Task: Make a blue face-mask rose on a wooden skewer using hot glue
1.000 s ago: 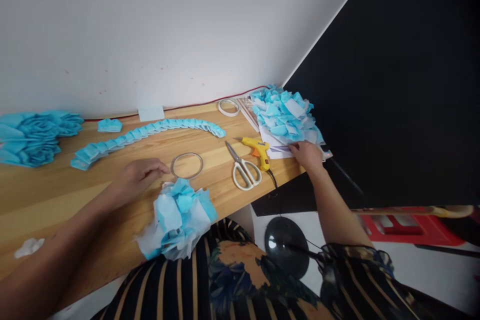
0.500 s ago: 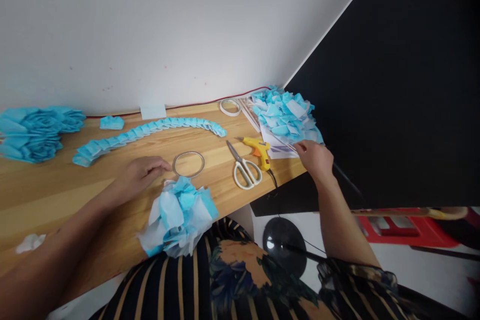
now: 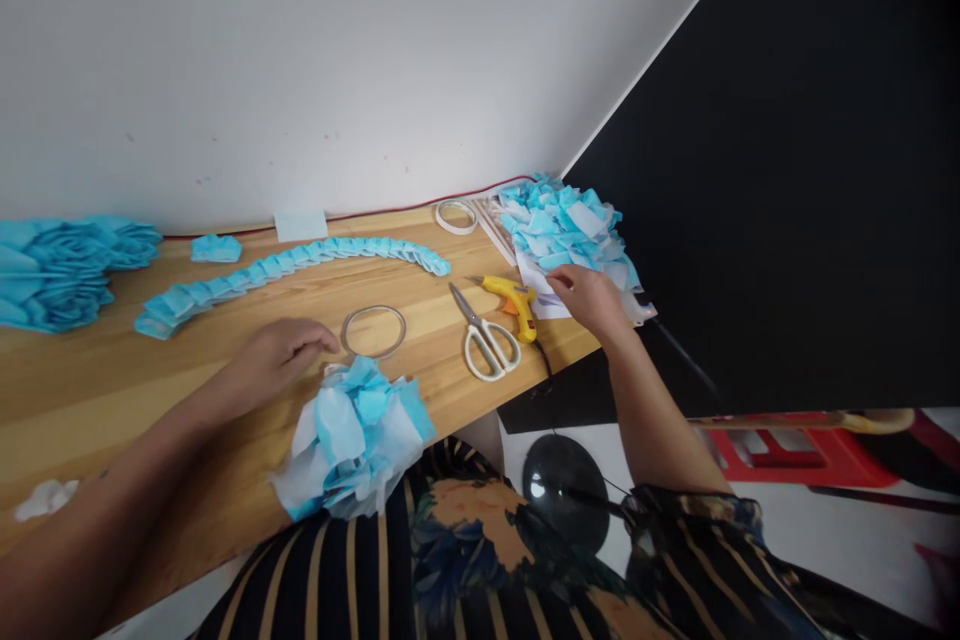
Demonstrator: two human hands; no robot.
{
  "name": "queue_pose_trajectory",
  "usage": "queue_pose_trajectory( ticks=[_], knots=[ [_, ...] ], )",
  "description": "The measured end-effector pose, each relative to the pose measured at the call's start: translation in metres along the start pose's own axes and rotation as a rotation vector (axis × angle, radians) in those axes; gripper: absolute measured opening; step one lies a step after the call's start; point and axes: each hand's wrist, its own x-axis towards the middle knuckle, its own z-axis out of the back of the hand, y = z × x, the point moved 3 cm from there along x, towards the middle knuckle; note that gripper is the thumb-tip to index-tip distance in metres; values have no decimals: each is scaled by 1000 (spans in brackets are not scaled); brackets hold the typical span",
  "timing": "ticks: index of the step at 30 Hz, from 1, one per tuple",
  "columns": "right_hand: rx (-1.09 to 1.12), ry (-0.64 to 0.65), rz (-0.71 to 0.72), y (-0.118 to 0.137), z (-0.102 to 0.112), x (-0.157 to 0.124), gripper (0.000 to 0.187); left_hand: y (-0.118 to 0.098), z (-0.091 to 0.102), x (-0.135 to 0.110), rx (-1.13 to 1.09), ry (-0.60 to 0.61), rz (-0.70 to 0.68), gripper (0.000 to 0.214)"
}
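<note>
My left hand (image 3: pixel 276 356) rests on the wooden table (image 3: pixel 112 390), fingers curled, beside a thin metal ring (image 3: pixel 373 330) and just above a bunch of blue and white tissue pieces (image 3: pixel 354 435) at the table's front edge. My right hand (image 3: pixel 587 297) reaches to the near edge of a pile of cut blue tissue squares (image 3: pixel 566 230) lying on white paper at the table's right end; its fingers are bent down onto the pile or paper, and what they grip is hidden. A yellow glue gun (image 3: pixel 514 300) and white-handled scissors (image 3: pixel 484 338) lie between my hands.
A long chain of folded blue tissue (image 3: pixel 285 265) curves across the table. Blue paper flowers (image 3: pixel 60 270) sit at the far left, a tape roll (image 3: pixel 457 215) near the wall, a crumpled white scrap (image 3: pixel 45 498) at front left. A red stool (image 3: pixel 787 450) stands below right.
My right hand has moved from the right corner of the paper leftward, toward the glue gun and the pile's near edge. My left hand has stayed in place.
</note>
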Motion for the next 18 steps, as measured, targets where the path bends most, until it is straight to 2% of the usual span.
queue_pose_trajectory(
  ticks=[4,6,9,14,18],
  knots=[
    [9,138,-71,1,-4,-18,34,1,-1,1,29,3,-10,39],
    [-10,232,-118,7,-10,-28,41,2,-1,1,34,-1,-11,40],
    [20,316,-163,21,-24,-40,39,2,-2,0,32,-14,-9,43],
    [36,294,-277,34,-42,-46,34,2,-2,0,20,-29,-5,43],
    [97,225,-333,34,-43,-47,33,0,0,0,21,-26,-11,42]
  ],
)
